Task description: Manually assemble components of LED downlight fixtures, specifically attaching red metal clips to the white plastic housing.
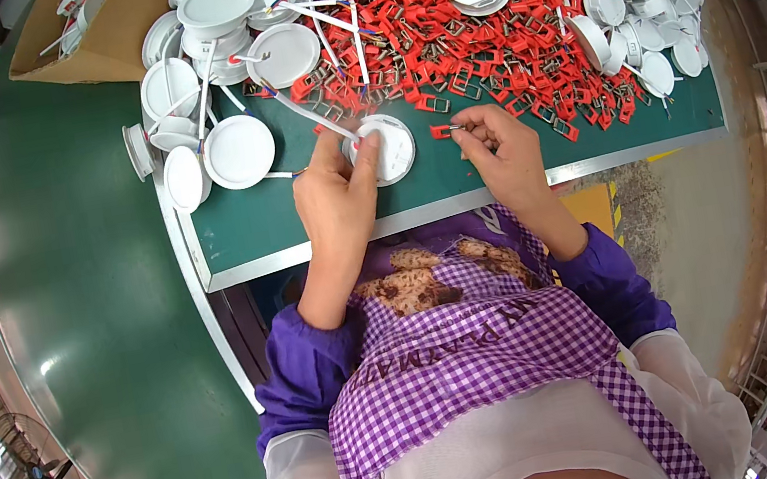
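Observation:
My left hand (334, 187) grips a round white lamp housing (396, 148) near the front of the green table, thumb on its flat face. A white cable (310, 115) with a bare-wired end runs from the housing toward the far left. To the right, my right hand (497, 147) pinches a small red clip (441, 131) with a metal part between thumb and fingers. The clip is apart from the housing, just to its right. Beyond both hands spreads a heap of similar red clips (461, 34).
White round lamp housings (239, 152) with cables lie piled at the left and far side. More housings (648, 33) are heaped at the right. A cardboard box (83, 48) stands at the far left. The table's metal edge (266, 266) runs close before my body.

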{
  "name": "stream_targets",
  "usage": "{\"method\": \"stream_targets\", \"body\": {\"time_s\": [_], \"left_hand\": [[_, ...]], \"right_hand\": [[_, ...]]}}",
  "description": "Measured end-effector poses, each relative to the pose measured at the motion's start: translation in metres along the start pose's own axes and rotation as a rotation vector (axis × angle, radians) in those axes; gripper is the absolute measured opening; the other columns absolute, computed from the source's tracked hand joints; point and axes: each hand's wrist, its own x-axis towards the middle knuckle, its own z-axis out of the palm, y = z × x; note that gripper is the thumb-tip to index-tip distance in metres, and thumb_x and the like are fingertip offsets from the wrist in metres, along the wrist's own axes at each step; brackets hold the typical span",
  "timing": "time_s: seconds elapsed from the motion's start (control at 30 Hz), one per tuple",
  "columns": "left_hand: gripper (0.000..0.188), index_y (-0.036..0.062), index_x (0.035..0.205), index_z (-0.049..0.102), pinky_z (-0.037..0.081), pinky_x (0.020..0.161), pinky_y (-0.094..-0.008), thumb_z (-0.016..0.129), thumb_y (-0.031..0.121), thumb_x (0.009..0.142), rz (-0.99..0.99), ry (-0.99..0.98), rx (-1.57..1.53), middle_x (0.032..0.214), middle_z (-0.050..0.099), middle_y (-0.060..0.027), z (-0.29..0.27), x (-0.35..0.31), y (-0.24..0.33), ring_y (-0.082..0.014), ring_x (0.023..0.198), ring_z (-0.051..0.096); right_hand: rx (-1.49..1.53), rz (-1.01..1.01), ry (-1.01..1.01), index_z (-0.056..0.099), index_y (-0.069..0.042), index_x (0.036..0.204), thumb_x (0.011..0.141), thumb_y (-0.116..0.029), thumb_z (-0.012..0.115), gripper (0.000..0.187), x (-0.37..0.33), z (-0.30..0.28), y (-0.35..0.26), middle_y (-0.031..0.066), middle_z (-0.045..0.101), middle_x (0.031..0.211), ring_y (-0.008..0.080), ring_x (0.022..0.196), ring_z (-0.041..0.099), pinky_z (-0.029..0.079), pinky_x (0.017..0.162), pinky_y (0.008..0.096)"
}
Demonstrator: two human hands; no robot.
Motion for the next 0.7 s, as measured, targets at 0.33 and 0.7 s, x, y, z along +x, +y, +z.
{"method": "stream_targets", "body": {"time_s": [0.33,0.7], "left_hand": [[0.012,0.0023,0.098,0.073,0.045,0.085,-0.027,0.071,0.007,0.088,0.495,0.267,-0.028,0.106,0.058,-0.0089,-0.004,-0.02,0.011,-0.0134,0.093,0.056],[0.046,-0.0047,0.131,0.049,0.048,0.096,-0.0302,0.066,0.001,0.089,-0.156,-0.129,-0.854,0.123,0.059,-0.0126,0.008,-0.029,0.015,-0.0166,0.109,0.059]], "right_hand": [[0.417,0.246,-0.041,0.061,0.001,0.097,0.091,-0.005,0.064,0.009,-0.005,-0.001,-0.015,0.0019,0.063,0.077,0.0059,0.064,0.06,0.046,0.055,0.0206],[0.012,-0.069,0.031,0.065,0.001,0.09,0.085,-0.004,0.069,0.009,-0.016,0.011,-0.047,0.0072,0.064,0.075,0.0092,0.062,0.06,0.048,0.055,0.0238]]}}
